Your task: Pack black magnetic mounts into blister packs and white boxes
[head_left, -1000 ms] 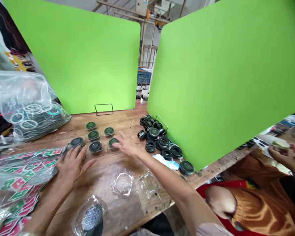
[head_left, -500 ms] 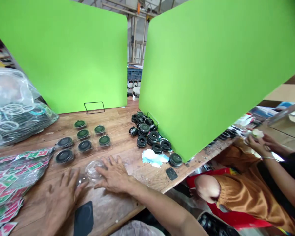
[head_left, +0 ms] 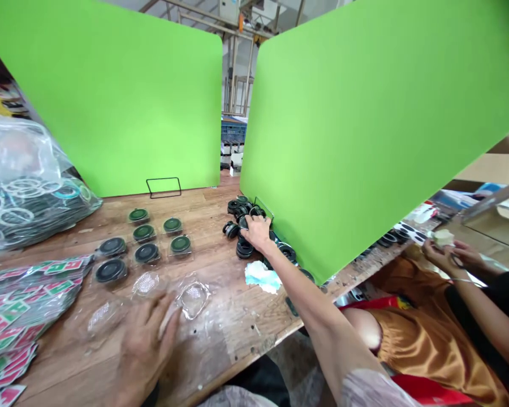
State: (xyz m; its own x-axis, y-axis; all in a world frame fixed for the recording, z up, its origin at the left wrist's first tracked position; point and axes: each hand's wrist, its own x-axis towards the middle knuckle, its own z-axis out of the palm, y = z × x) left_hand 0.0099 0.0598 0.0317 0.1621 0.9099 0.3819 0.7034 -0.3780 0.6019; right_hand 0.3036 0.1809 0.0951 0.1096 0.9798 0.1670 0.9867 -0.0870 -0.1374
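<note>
My left hand (head_left: 146, 339) is low over the wooden table, slightly blurred, fingers extended and apart. Clear plastic shells lie around it: one shell (head_left: 194, 298) just right of the fingertips, another shell (head_left: 146, 284) beyond them, and a third shell (head_left: 99, 317) to the left. My right hand (head_left: 258, 233) reaches into a pile of black round parts (head_left: 244, 249) beside the right green panel. Its fingers curl over a black disc (head_left: 243, 222), and the palm side is hidden. Several dark discs in clear shells, such as this packed disc (head_left: 111, 270), stand beyond my left hand.
Green panels (head_left: 152, 102) stand at the back and right. At left are a plastic bag of rings (head_left: 25, 203) and red-and-green cards (head_left: 21, 305). White-and-blue crumpled material (head_left: 263, 277) lies below the pile. On the right, another person's hands (head_left: 443, 251) hold a pale piece.
My right hand has moved from the clear shells up and right to the black pile. My left hand has shifted right. The shells now lie spread apart on the table.
</note>
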